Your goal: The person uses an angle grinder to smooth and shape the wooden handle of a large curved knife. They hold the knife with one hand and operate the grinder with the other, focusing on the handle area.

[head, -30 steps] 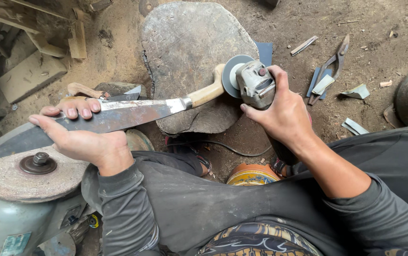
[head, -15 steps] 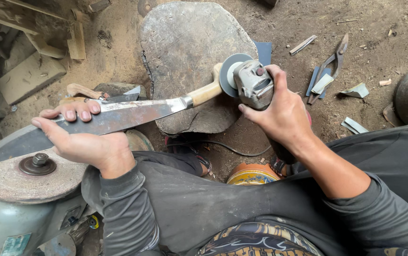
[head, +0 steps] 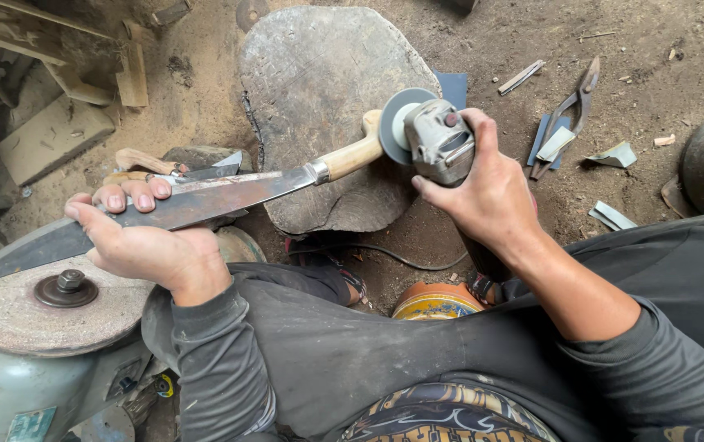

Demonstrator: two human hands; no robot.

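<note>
My left hand (head: 143,241) grips the dark steel blade of a long knife (head: 204,205) near its middle, the tip pointing left over a bench grinder wheel (head: 33,307). The knife's pale wooden handle (head: 352,155) points right. My right hand (head: 487,192) holds a grey angle grinder (head: 438,139), and its disc (head: 393,123) touches the butt end of the wooden handle. All of this is above a flat grey stone slab (head: 327,74) on the dirt floor.
Metal shears (head: 569,115) and metal offcuts (head: 614,155) lie on the ground at right. Other knives with wooden handles (head: 172,168) lie beneath the blade. Wood scraps (head: 53,135) are piled at upper left. A cable (head: 384,254) runs between my legs.
The grinder has shifted very slightly to the left against the handle end. The left hand and the knife stay in the same place.
</note>
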